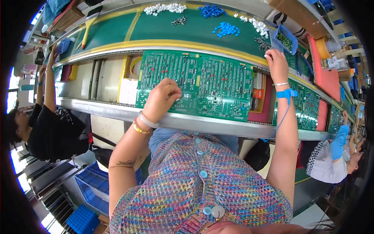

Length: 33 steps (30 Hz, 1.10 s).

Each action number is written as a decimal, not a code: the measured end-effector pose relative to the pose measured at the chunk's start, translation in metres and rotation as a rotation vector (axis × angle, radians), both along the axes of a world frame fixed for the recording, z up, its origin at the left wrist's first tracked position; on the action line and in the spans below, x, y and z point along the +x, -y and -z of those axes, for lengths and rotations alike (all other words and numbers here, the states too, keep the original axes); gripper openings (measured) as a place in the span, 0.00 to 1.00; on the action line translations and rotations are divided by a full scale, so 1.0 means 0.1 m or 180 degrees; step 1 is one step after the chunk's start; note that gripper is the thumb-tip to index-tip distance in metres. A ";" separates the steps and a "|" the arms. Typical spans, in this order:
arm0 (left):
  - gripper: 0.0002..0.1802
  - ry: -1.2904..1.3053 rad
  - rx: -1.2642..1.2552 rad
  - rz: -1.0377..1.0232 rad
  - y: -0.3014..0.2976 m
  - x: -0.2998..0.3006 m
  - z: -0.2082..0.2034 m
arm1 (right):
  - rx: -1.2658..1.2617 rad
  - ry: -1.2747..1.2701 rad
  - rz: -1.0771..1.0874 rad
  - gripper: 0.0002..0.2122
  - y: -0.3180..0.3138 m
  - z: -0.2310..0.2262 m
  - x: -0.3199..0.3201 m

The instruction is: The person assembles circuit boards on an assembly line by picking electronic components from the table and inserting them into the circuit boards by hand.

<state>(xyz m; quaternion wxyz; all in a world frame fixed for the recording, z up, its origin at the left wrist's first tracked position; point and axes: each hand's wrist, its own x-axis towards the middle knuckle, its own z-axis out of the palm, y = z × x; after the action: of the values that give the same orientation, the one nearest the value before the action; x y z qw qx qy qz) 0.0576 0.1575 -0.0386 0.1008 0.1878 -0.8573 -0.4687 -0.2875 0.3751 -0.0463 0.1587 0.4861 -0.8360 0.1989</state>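
A large green circuit board [220, 87], covered in small components, lies on the line's rails in front of me. Over its left half is my left hand [161, 99], thumb and fingers pinched together. Whatever small thing may be in that pinch is too small to make out. My right hand [277, 65] reaches past the board's far right corner, its fingers closed beside a small pile of dark components [261, 42]. Its fingertips hide anything they hold. A blue strap [286, 93] with a cord circles my right wrist.
Along the green shelf lie blue parts [227, 29], white parts [165, 8] and a brush [89, 26]. A blue bin [286, 39] holds green parts. More boards [302, 105] sit on the line to my right. Co-workers are at both sides; one's arm [49, 84] reaches over the line at left.
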 end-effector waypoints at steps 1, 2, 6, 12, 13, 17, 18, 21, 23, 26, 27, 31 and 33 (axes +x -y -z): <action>0.05 -0.0072 -0.0364 0.0054 -0.03 0.00 0.00 | -0.0137 0.0472 0.0219 0.04 0.03 -0.06 0.13; 0.05 -0.0116 -0.0519 0.0044 -0.06 -0.02 0.01 | -0.0272 0.0938 0.0432 0.04 0.05 -0.13 0.24; 0.04 -0.0064 -0.0841 0.0168 -0.09 -0.06 -0.04 | -0.0414 0.1213 0.0122 0.04 -0.01 -0.28 0.68; 0.04 -0.0006 -0.0931 0.0299 -0.10 -0.04 -0.02 | -0.0289 0.1896 -0.0112 0.06 -0.11 -0.38 1.03; 0.04 -0.0018 -0.0940 0.0319 -0.11 -0.04 -0.03 | -0.0243 0.1979 -0.0200 0.06 -0.13 -0.37 1.03; 0.02 0.0036 -0.0889 0.0277 -0.15 -0.02 -0.03 | -0.0218 0.1933 -0.0156 0.04 -0.12 -0.33 1.06; 0.03 0.0006 -0.0950 0.0249 -0.15 -0.03 -0.02 | -0.0228 0.1900 -0.0163 0.04 -0.11 -0.33 1.07; 0.04 0.0018 -0.0963 0.0208 -0.15 -0.02 -0.03 | -0.0262 0.1926 -0.0208 0.04 -0.12 -0.30 1.08; 0.04 0.0060 -0.0935 0.0193 -0.15 -0.03 -0.03 | -0.0246 0.1985 -0.0175 0.04 -0.11 -0.29 1.10; 0.04 -0.0025 -0.1029 0.0238 -0.14 -0.04 -0.02 | -0.0454 0.2184 -0.0113 0.04 -0.12 -0.25 1.12; 0.04 -0.0012 -0.0995 0.0239 -0.14 -0.05 -0.02 | -0.0423 0.2103 -0.0148 0.04 -0.13 -0.23 1.11; 0.04 0.0037 -0.0859 0.0184 -0.13 -0.05 -0.02 | -0.0313 0.2060 -0.0235 0.04 -0.12 -0.24 1.11; 0.04 0.0060 -0.0825 0.0178 -0.11 -0.04 -0.02 | -0.0314 0.2094 -0.0248 0.04 -0.13 -0.20 1.10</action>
<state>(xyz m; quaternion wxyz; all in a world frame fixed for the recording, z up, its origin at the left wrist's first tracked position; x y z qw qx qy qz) 0.0532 0.1688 -0.0363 0.1032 0.1536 -0.9164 -0.3549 -0.1774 0.3880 -0.0262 -0.1041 0.4192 -0.8126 0.3913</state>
